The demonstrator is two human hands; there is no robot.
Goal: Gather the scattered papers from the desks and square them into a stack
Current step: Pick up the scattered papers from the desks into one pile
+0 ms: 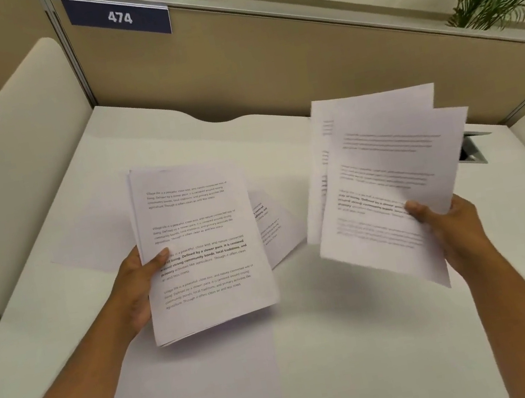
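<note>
At frame centre, the left hand [138,285] grips a squared stack of white printed sheets [203,247], thumb pressed on top. At right, the right hand [446,227] pinches fanned, blurred printed pages [385,174] above the white desk [364,338]; another printed sheet [272,225] lies flat between them.

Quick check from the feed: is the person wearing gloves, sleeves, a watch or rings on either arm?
Nothing worn that shows. The left hand and right hand are bare, no gloves. Both forearms are uncovered down to the bottom edge of the picture, so no sleeves show. No watch or bracelet; no rings on the visible fingers, though most are hidden.
</note>
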